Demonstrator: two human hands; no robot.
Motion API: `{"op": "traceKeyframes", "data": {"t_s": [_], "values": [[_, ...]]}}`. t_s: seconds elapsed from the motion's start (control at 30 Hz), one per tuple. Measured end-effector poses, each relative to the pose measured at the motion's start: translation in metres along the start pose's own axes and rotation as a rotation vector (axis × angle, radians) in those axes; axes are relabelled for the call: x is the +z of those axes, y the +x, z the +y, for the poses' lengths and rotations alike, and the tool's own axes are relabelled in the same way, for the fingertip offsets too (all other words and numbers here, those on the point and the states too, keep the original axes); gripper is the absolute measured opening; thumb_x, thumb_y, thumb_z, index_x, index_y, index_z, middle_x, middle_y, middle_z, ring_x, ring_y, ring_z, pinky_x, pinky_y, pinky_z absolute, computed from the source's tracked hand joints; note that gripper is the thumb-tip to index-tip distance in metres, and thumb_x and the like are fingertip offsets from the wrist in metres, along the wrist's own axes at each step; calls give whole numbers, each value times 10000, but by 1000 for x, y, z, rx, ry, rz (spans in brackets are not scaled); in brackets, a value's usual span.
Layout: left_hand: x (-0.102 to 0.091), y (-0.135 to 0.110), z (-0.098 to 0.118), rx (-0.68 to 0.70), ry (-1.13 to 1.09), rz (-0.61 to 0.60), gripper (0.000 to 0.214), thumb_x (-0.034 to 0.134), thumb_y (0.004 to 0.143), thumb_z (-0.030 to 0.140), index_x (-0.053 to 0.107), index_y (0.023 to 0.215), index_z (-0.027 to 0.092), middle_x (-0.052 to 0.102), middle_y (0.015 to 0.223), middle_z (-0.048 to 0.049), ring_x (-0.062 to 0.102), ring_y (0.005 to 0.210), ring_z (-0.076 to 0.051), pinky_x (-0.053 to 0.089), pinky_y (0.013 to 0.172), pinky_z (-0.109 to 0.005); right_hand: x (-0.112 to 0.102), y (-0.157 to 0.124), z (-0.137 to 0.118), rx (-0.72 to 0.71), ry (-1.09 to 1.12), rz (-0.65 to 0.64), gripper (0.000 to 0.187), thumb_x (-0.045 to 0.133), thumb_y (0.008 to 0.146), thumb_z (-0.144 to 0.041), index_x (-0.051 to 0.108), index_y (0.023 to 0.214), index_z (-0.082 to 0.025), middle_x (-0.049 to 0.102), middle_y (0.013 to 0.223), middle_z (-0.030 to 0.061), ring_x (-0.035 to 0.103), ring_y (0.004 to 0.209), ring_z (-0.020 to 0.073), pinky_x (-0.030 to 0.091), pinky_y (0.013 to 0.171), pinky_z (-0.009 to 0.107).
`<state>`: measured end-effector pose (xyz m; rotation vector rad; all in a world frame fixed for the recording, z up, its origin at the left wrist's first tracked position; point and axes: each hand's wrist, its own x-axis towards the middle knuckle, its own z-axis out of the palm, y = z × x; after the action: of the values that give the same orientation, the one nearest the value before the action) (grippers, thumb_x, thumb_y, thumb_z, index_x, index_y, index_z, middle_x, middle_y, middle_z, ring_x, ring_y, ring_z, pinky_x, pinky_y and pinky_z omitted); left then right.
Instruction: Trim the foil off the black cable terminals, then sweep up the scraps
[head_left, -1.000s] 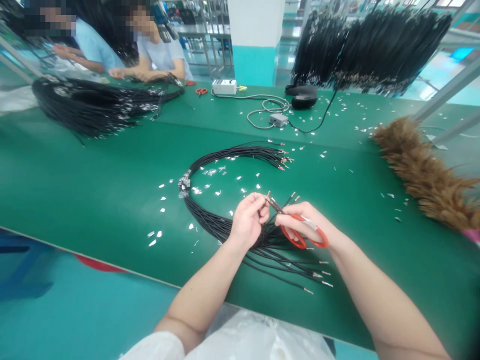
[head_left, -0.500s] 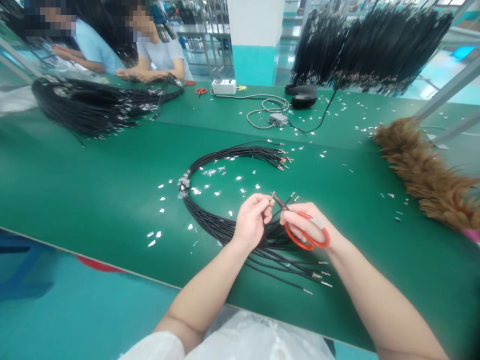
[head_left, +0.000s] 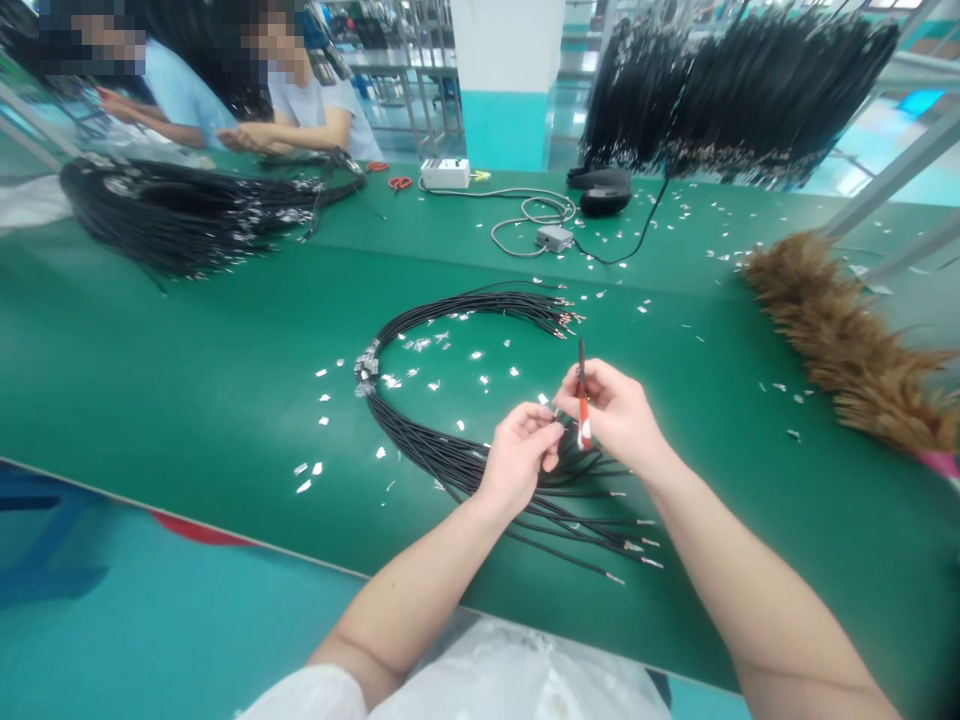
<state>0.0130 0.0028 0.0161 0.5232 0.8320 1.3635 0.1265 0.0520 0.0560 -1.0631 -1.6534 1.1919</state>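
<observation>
Open surface (head_left: 187, 350) lies left of your hands, and its near edge runs close below the wire bundle (head_left: 420, 440). Your right grip (head_left: 619, 415) is closed on the scissors (head_left: 583, 408), their long axis pointing away from you. Your left grip (head_left: 517, 460) pinches a wire of the bundle.

I count two red scissors (head_left: 582, 405), one in my right hand (head_left: 619, 415), three black wire bundles (head_left: 420, 320), one feather duster (head_left: 847, 340) and two co-workers (head_left: 180, 95).

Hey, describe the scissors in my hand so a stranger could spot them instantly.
On the long green table, find the looped bundle of black wires nearest the viewer. Above its loose ends the right hand grips the red-handled scissors, dark blades pointing away. The other red scissors lie untouched far back beside the white box.
</observation>
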Motion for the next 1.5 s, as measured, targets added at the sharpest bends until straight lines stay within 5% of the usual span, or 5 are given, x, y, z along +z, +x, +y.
{"op": "traceKeyframes", "data": {"t_s": [0.33, 0.6, 0.9, 1.23, 1.5], "values": [[-8, 1, 11, -190, 23, -217, 226, 702, 632, 282, 593, 680, 90, 531, 551, -12, 365, 378, -13, 148, 331, -150, -4, 6, -6, 107, 240, -292, 200, 672, 649, -230, 518, 762, -170, 567, 671, -30, 533, 502, 78, 470, 504, 234], [-8, 7, 17, -31, -33, -84, 210, 687, 660, 259, 524, 711, 137, 493, 582, 29, 367, 426, -16, 200, 351, -133, 8, 5, 14, 52, 323, 7, 305, 703, 628, -250, 533, 873, -186, 648, 836, 26, 618, 805, 149, 482, 800, 338], [-5, 5, 9, -2, -48, -21, 268, 717, 617, 247, 476, 691, 158, 435, 477, 68, 362, 386, -27, 230, 330, -130, 16, 0, 2, 12, 144, 75, 232, 672, 647, -318, 519, 762, -186, 569, 694, -11, 565, 653, 121, 477, 676, 288], [-8, 3, 12, 53, 55, -44, 230, 685, 659, 293, 523, 655, 131, 512, 574, 20, 336, 390, -7, 160, 340, -140, 21, 2, 4, 88, 340, 75, 308, 682, 620, -349, 458, 765, -195, 538, 657, -32, 542, 581, 102, 464, 609, 264], [-15, 6, 29, 239, 128, 63, 167, 628, 716, 302, 574, 704, 145, 510, 592, 19, 328, 400, -13, 177, 355, -155, 5, -6, 10, -97, -515, -63, 300, 621, 693, -478, 534, 766, -200, 475, 561, -34, 420, 512, 106, 320, 526, 229]]}}
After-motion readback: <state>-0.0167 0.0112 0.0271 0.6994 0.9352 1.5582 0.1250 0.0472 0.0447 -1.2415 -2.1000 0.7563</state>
